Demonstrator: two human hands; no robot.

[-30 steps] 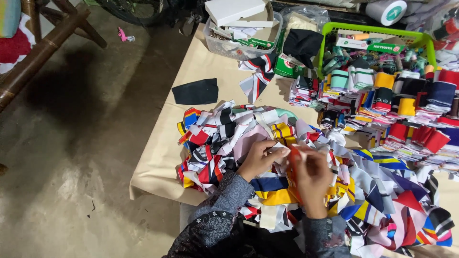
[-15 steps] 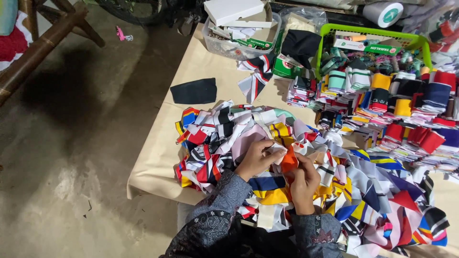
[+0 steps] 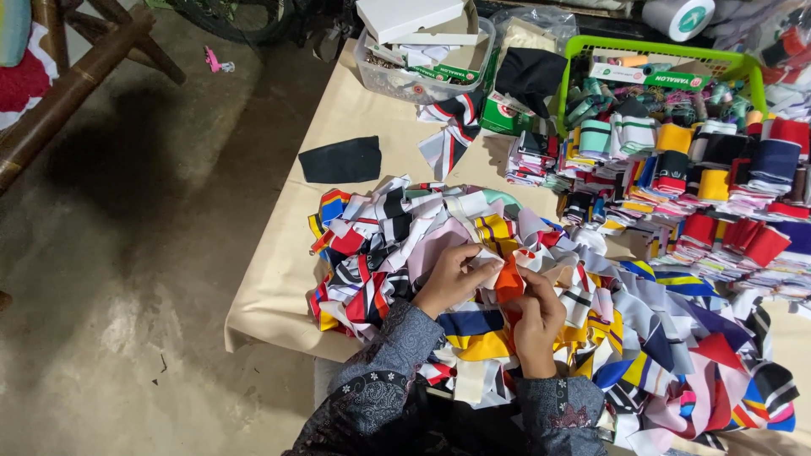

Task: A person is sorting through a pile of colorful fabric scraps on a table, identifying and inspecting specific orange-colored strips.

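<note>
Tan table (image 3: 279, 287), fabric scrap heap (image 3: 642, 371), green basket (image 3: 743, 63), hands pinching orange scrap (image 3: 509, 283)

Table: a low table (image 3: 279, 295) covered in beige paper stood on a grey concrete floor (image 3: 127, 338).
Front: a heap of colourful fabric pieces (image 3: 541, 312) covered its near part.
Left: a black cloth piece (image 3: 342, 160) lay alone.
Back: a clear plastic tub (image 3: 422, 76) and a green basket (image 3: 659, 59) sat there.
Right: folded striped cloth stacks (image 3: 718, 203) lay in rows.
</note>
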